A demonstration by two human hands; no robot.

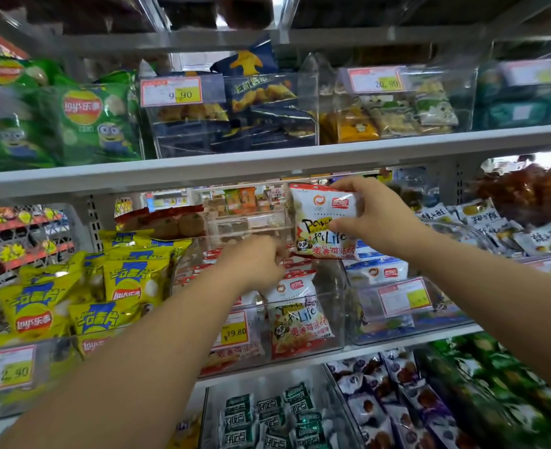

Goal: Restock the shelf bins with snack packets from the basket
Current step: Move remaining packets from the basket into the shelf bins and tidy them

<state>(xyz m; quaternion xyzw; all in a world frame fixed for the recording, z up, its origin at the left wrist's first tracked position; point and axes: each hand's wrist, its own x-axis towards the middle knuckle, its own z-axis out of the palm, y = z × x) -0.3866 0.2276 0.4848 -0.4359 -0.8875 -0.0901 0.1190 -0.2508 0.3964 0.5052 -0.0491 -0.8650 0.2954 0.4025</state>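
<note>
My right hand (pixel 369 212) pinches a white and red snack packet (pixel 319 222) by its right side and holds it upright above a clear shelf bin (pixel 335 319) on the middle shelf. Several matching white and red packets (pixel 296 315) stand in rows inside that bin. My left hand (pixel 261 262) reaches into the bin from the left, fingers curled among the packets; blur hides whether it grips one. The basket is out of view.
Yellow chip bags (pixel 128 280) fill the bin to the left, blue and white packets (pixel 376 270) the bin to the right. A grey shelf edge (pixel 267 166) runs just above my hands. Green chip bags (pixel 96 124) and dark blue bags (pixel 261 102) sit higher up. More bins lie below.
</note>
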